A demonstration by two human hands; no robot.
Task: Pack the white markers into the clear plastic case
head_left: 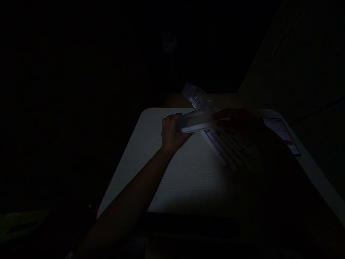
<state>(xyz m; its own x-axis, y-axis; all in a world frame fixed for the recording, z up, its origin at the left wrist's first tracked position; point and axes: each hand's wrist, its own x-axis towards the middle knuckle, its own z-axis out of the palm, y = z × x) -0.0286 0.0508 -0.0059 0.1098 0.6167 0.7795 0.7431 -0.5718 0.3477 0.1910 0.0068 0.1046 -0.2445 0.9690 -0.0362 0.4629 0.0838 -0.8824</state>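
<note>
The picture is very dark. My left hand [170,133] is wrapped round the closed end of a clear plastic case [192,118], held tilted just above the table. A white marker [198,127] lies inside along its lower side. At the case's other end, my right hand [233,120] is closed in deep shadow, with a pale piece of what looks like a marker showing between its fingers. Several white markers [219,149] lie side by side on the table beneath it, partly hidden by shadow. A crumpled clear plastic wrapper [198,96] sticks up behind the case.
The white table [134,154] has rounded far corners. A phone [281,135] with a lit screen lies near its right edge, beside my right forearm. A dark bar-like shape [188,223] runs along the near edge. Something greenish [21,223] shows at lower left.
</note>
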